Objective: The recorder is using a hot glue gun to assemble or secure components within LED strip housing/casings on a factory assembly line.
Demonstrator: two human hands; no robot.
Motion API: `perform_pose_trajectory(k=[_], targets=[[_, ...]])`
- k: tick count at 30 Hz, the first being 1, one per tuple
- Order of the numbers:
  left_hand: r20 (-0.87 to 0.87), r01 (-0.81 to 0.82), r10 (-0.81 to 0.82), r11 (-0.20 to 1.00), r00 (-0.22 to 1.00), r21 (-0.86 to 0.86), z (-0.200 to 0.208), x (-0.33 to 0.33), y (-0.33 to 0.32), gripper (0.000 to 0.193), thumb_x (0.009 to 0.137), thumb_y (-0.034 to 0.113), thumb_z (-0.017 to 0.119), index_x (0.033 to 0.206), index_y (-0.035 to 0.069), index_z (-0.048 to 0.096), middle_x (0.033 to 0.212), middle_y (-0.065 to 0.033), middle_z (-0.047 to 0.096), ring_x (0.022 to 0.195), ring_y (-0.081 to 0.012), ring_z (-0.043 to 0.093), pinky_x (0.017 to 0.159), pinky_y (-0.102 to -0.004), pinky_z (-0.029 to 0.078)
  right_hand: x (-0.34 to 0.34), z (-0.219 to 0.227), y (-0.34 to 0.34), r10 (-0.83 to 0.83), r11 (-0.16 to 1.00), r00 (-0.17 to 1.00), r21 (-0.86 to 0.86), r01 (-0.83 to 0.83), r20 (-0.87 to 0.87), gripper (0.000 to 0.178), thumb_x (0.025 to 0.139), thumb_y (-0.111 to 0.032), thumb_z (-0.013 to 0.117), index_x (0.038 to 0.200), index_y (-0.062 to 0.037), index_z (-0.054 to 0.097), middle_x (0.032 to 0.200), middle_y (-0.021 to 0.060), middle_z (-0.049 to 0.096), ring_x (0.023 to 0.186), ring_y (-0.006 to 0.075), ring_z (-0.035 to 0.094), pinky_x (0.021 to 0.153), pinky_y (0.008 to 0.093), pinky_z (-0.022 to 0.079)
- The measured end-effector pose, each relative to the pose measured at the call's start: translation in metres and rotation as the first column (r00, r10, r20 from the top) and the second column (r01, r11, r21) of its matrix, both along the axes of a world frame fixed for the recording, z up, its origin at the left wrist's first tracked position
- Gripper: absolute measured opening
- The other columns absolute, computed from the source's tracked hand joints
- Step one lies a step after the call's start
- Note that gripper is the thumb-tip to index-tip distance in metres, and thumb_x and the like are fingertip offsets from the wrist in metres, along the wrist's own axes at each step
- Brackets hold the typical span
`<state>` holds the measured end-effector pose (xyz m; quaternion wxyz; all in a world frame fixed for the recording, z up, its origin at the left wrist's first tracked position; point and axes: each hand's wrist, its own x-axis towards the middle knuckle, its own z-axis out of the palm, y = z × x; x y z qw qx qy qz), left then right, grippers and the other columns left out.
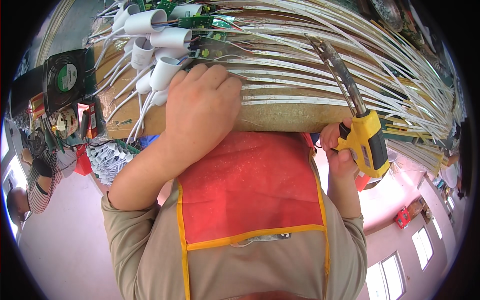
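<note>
My right hand [334,140] grips a yellow and black soldering gun [367,145], whose long dark metal tip points up and left over the strips. My left hand [202,105] lies at the near edge of the bench with its fingers curled down. What they hold is hidden beneath the hand. Just left of those fingers sits a white plastic lamp cap [164,74], one of several with white wires trailing from them. Small green circuit boards [196,22] lie by the caps. Long white LED strips [300,90] run from there to the right, apart from the gun's tip.
A brown board [270,117] lies under the strips. On the left stand a black fan [65,75] and a small red box [89,120]. Below the bench is a heap of white wired parts [110,162]. Another person [37,190] is at the far left.
</note>
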<state>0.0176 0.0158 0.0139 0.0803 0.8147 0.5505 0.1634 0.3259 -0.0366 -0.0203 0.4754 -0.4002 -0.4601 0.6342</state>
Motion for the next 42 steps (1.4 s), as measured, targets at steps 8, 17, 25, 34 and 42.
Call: perform_pose_trajectory(k=[8, 17, 25, 34, 42], targets=[[0.004, -0.003, 0.003, 1.0, 1.0, 0.011, -0.002, 0.0, -0.001, 0.009, 0.076, 0.01, 0.074, 0.082, 0.013, 0.069, 0.081, -0.0009, 0.059, 0.079, -0.0238, 0.06, 0.071, -0.039, 0.046, 0.001, -0.008, 0.001, -0.031, 0.999, 0.999, 0.025, 0.032, -0.033, 0.073, 0.09, -0.048, 0.077, 0.142, -0.0065, 0.047, 0.079, 0.0025, 0.05, 0.067, 0.0164, 0.049, 0.06, 0.0326, 0.043], [-0.001, -0.009, 0.009, 1.0, 1.0, 0.027, -0.002, 0.0, -0.002, 0.009, 0.077, 0.01, 0.075, 0.083, 0.014, 0.069, 0.082, -0.0007, 0.059, 0.08, -0.0234, 0.061, 0.072, -0.0391, 0.045, 0.0, -0.01, 0.001, -0.047, 0.997, 0.997, 0.054, 0.05, -0.061, 0.071, 0.089, -0.046, 0.077, 0.141, -0.0067, 0.047, 0.079, 0.0028, 0.05, 0.067, 0.0166, 0.049, 0.059, 0.0324, 0.043], [-0.017, -0.009, 0.01, 0.999, 1.0, 0.047, -0.003, 0.0, -0.004, 0.009, 0.078, 0.011, 0.075, 0.084, 0.014, 0.069, 0.082, -0.0003, 0.059, 0.079, -0.023, 0.06, 0.071, -0.0386, 0.044, -0.001, -0.01, 0.001, -0.057, 0.997, 0.996, 0.045, 0.06, -0.061, 0.071, 0.088, -0.044, 0.078, 0.141, -0.0068, 0.048, 0.08, 0.003, 0.052, 0.068, 0.0168, 0.05, 0.06, 0.0325, 0.043], [0.106, 0.084, -0.092, 0.994, 0.99, 0.075, 0.017, -0.013, -0.028, 0.02, 0.08, 0.009, 0.079, 0.1, 0.01, 0.073, 0.097, -0.0075, 0.069, 0.087, -0.0263, 0.066, 0.074, -0.0378, 0.05, 0.002, -0.012, 0.001, -0.041, 0.997, 0.997, 0.059, 0.045, -0.071, 0.073, 0.089, -0.047, 0.078, 0.141, -0.0068, 0.047, 0.079, 0.0031, 0.052, 0.068, 0.0169, 0.05, 0.06, 0.0328, 0.044], [0.111, 0.041, -0.025, 0.989, 0.993, -0.145, 0.024, -0.023, -0.056, 0.027, 0.082, 0.005, 0.078, 0.108, 0.004, 0.071, 0.104, -0.0113, 0.07, 0.089, -0.0313, 0.067, 0.074, -0.0405, 0.052, 0.001, -0.014, 0.001, -0.047, 0.997, 0.996, 0.06, 0.052, -0.078, 0.073, 0.089, -0.047, 0.078, 0.141, -0.0064, 0.047, 0.079, 0.0028, 0.052, 0.067, 0.0168, 0.05, 0.059, 0.033, 0.044]])
